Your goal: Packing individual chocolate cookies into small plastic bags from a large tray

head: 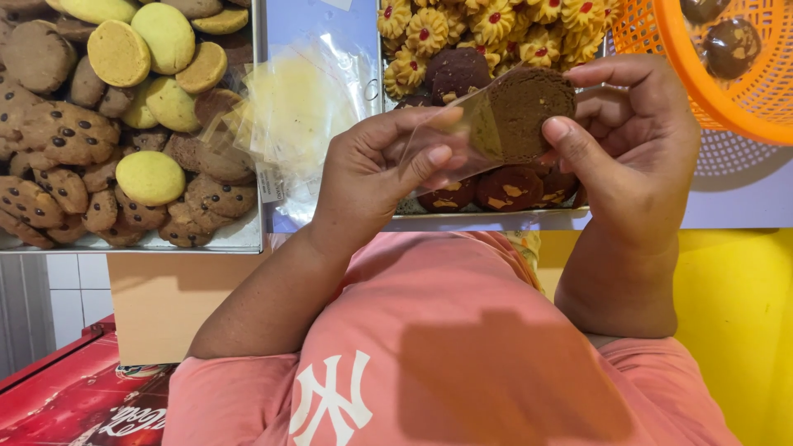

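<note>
Metal trays (248, 235) on pale table (743, 202) — cookies.

A metal tray (239, 239) at the left holds chocolate-chip cookies (66, 136) mixed with smooth yellow cookies (149, 177) and plain brown ones. Just beside it, a loose stack of clear plastic wrappers (301, 107) lies on a pale surface. A second tray (487, 217) further right carries yellow flower-shaped cookies with red centres (496, 21) and, along its near edge, dark reddish-brown cookies with pale nut slivers (508, 190). An orange mesh basket (661, 49) at the top right contains glossy chocolate-coated pieces (731, 45) (only two show). Below, a pink shirt (446, 355) fills the foreground, with a red crate (74, 396) at the lower left.
</note>
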